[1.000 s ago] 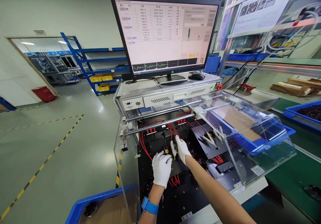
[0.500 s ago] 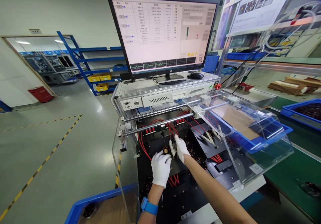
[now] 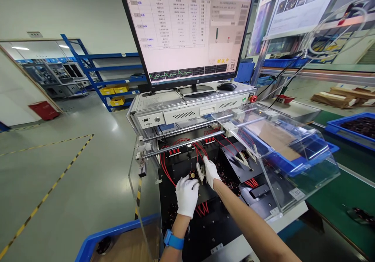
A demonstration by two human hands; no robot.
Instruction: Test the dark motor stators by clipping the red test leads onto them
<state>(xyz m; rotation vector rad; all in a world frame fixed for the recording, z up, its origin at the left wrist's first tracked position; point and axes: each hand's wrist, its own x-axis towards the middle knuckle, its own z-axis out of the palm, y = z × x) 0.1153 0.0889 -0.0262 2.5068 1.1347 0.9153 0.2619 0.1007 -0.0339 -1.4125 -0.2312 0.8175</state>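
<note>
Both my hands wear white gloves and work inside a black test fixture [image 3: 211, 215]. My left hand [image 3: 186, 195] is curled over a small round coil part [image 3: 192, 173] on the fixture plate. My right hand [image 3: 210, 172] pinches a white test clip [image 3: 201, 172] on a red wire [image 3: 199, 152] right beside that part. More clips [image 3: 243, 159] lie to the right under the raised clear cover [image 3: 281, 152]. A blue band [image 3: 173, 240] sits on my left wrist.
A large monitor [image 3: 187, 35] with test readings stands on the grey instrument case [image 3: 187, 107], a mouse [image 3: 226, 86] beside it. Blue trays sit at lower left [image 3: 99, 240] and far right [image 3: 351, 127]. Open floor with yellow-black tape [image 3: 47, 195] lies left; blue shelving [image 3: 108, 78] behind.
My hands stay at the coil part and clip. The view has tilted slightly, shifting the monitor and fixture a little left and up in the picture.
</note>
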